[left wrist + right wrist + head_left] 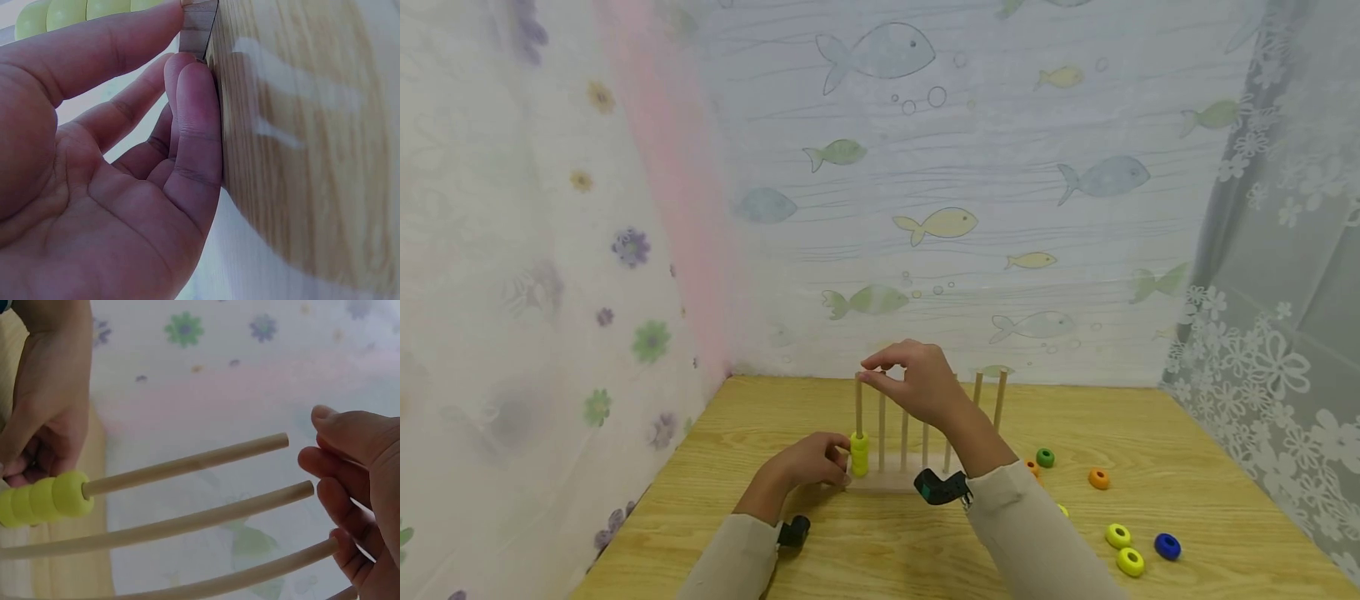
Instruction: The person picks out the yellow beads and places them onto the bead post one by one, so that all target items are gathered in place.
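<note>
My left hand grips the left end of a pale wooden base, its thumb and fingertips at the base's edge in the left wrist view. Upright wooden pegs rise from this base. Several yellow beads are stacked at the bottom of the leftmost peg. Just beyond that peg's tip hovers my right hand, thumb and fingers loosely bent with nothing between them. In the right wrist view its fingers are close to the peg tops. Part of the rack is hidden behind my right hand and forearm.
Loose beads lie on the wooden table to the right: a green one, an orange one, yellow ones and a blue one. My right sleeve partly covers others. Patterned curtains enclose the table.
</note>
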The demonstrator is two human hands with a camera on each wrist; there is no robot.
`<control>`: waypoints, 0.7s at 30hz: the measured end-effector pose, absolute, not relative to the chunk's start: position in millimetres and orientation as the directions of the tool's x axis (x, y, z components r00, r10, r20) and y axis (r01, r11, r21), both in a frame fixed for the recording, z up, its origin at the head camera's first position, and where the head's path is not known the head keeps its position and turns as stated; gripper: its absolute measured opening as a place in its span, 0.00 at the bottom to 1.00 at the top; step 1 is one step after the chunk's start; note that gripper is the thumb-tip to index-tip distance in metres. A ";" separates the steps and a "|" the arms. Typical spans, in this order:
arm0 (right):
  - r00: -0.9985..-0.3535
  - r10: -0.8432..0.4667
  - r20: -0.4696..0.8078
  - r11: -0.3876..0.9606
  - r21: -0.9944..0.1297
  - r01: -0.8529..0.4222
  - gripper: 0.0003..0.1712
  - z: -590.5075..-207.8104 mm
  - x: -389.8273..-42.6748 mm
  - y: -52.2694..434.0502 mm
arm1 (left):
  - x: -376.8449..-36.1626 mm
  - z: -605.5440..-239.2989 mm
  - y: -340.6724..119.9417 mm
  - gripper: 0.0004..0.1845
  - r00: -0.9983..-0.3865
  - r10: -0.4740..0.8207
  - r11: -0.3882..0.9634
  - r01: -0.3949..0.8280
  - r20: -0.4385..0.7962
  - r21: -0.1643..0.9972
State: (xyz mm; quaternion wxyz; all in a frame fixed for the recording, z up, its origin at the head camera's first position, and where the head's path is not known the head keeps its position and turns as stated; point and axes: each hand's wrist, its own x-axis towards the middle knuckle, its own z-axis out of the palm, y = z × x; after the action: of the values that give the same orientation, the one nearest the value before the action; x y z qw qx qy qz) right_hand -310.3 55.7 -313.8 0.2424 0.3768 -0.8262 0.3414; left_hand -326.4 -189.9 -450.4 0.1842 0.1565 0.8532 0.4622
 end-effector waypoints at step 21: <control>-0.449 -0.449 0.773 0.416 -0.264 -0.870 0.08 -328.3 -293.7 87.4 | -326.3 -448.9 -188.8 0.29 -0.886 0.425 0.535 0.081 -0.185 0.841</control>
State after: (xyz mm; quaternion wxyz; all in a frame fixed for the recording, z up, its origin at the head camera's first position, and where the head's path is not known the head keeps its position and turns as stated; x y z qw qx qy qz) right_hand -293.7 87.4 -328.3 0.3123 0.4221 -0.7812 0.3376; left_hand -326.3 -188.8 -448.9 0.1872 0.1478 0.8557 0.4592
